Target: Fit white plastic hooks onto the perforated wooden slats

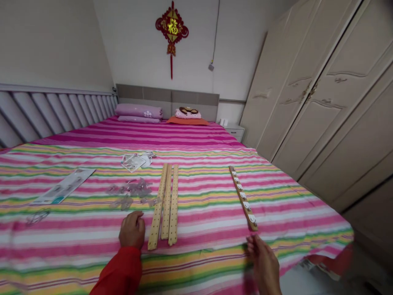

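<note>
My left hand (132, 230) rests on the striped bedspread with its fingers curled in; whatever may be inside it is hidden. Just beyond it lies a loose heap of clear plastic pieces (135, 187), too small to make out fully. To its right are three wooden strips (166, 205) with rows of holes, side by side and lengthwise. My right hand (262, 258) is closed, fingertips together, just below the near end of another wooden strip (237, 185). That strip carries a row of white hook-like pieces (243, 195). No clear contact between fingers and strip shows.
A clear flat package (66, 186) and a thin wire-like bundle (38, 216) lie at left. Further back are white tagged packets (138, 160). Pillows (138, 111) sit against the headboard. A railing (58, 108) borders the left; wardrobes (307, 98) stand right, past the bed edge.
</note>
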Tool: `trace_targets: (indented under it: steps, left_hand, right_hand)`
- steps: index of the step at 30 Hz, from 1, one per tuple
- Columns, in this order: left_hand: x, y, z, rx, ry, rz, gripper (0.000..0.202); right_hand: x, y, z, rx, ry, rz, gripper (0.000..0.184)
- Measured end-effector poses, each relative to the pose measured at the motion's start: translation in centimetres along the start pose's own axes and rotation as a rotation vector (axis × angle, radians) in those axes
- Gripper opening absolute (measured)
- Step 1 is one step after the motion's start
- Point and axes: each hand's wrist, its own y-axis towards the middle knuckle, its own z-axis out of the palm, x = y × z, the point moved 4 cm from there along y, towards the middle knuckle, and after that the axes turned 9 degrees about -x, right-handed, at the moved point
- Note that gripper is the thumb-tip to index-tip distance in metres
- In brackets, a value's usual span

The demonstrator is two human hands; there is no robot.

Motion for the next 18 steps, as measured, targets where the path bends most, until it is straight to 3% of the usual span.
trace_targets:
  steps: [2,6,9,12,18]
  left_hand:
    - [-0.1,0.0,-0.1,-0.008,0.005,0.012,0.019]
    - [-0.3,0.1,-0.2,-0.027,-0.008,0.036,0.019]
    - [-0.4,0.1,-0.2,-0.031,-0.014,0.037,0.019]
    - [-0.4,0.1,-0.3,-0.037,-0.021,0.031,0.019]
    - [-0.2,-0.1,-0.2,-0.011,-0.044,-0.014,0.019]
  right_hand:
    - [-2.6,-2.8,1.3,0.081,-0.048,0.050,0.036]
    - [-8.4,-10.0,5.6,0.482,-0.296,0.276,0.049]
    - [-11.0,-13.9,8.4,0.618,-0.372,0.391,0.055]
    - [-12.0,-15.3,10.5,0.652,-0.351,0.452,0.055]
    - [-12.2,-14.9,12.8,0.681,-0.334,0.426,0.051]
